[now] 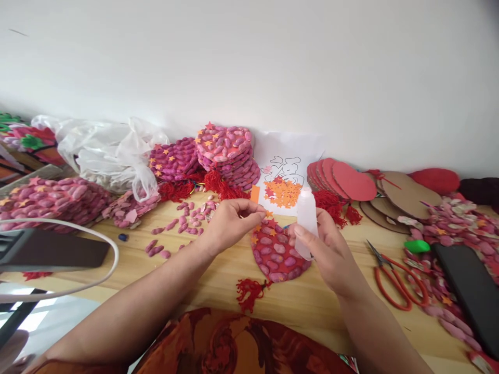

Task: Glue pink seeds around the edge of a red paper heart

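Note:
My right hand [331,249] is wrapped round a translucent white squeeze bottle [307,223], held upright with its narrow end up. My left hand [234,221] pinches a small orange star [268,213] at its fingertips, left of the bottle. Under both hands lies a red heart-shaped piece [278,254] covered with pink-purple peanut shells, several stars stuck near its upper left. A red tassel [251,293] hangs from its lower tip. Beyond it, a heap of orange and red stars [286,193] rests on a white paper [268,143] with an outlined character.
Stacked shell-covered pieces [224,143] and a white plastic bag [117,150] stand against the wall. Loose shells [187,221] lie left. On the right are red card hearts [351,179], scissors [401,283], a green cap-like object [417,246] and a black phone [468,291]. A white cable [115,249] loops at left.

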A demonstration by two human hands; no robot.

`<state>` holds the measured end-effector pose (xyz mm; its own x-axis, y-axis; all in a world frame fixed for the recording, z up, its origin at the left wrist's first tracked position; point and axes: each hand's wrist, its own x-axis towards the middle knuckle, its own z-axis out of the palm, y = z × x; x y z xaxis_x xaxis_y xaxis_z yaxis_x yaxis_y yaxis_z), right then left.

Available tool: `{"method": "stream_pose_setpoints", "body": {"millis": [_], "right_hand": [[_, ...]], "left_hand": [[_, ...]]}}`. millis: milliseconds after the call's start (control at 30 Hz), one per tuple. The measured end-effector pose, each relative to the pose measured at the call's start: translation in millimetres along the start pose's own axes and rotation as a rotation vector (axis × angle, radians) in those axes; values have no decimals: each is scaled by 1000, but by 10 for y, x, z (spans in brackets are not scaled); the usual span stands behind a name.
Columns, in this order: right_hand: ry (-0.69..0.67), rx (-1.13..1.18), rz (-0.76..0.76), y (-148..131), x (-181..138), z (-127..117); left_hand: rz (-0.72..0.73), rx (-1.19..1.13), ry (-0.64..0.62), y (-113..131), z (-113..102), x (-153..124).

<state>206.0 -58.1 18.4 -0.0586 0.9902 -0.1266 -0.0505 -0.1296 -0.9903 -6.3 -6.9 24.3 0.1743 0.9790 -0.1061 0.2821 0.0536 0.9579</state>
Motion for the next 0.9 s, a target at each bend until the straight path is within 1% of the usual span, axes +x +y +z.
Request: {"method": "stream_pose_setpoints", "body": {"millis": [67, 133, 200, 300, 367, 533, 667, 767, 900], "right_hand": [[-8, -1, -3, -17, -35, 9], [28, -39, -23, -31, -55, 11], [73, -130, -92, -42, -57, 2], [122, -304, -250, -49, -41, -21], [161, -401, -329, -48, -36, -35], [225, -530, -409, -26, -63, -52], [267, -638, -492, -8, -82, -61], [275, -722, -546, -6, -81, -59], [247, -752, -594, -14, -68, -37]], "left_hand": [[9, -14, 27, -27, -30, 27], [18, -9, 51, -31, -58, 51], [18, -6, 77, -18, -86, 68], [6, -32, 112, 4, -114, 79], [-6, -58, 121, 6, -116, 83], [-6, -98, 135, -11, -95, 101], [5, -74, 150, -15, -99, 109], [57, -21, 167, -30, -97, 107], [204, 92, 209, -78, -76, 104]]}}
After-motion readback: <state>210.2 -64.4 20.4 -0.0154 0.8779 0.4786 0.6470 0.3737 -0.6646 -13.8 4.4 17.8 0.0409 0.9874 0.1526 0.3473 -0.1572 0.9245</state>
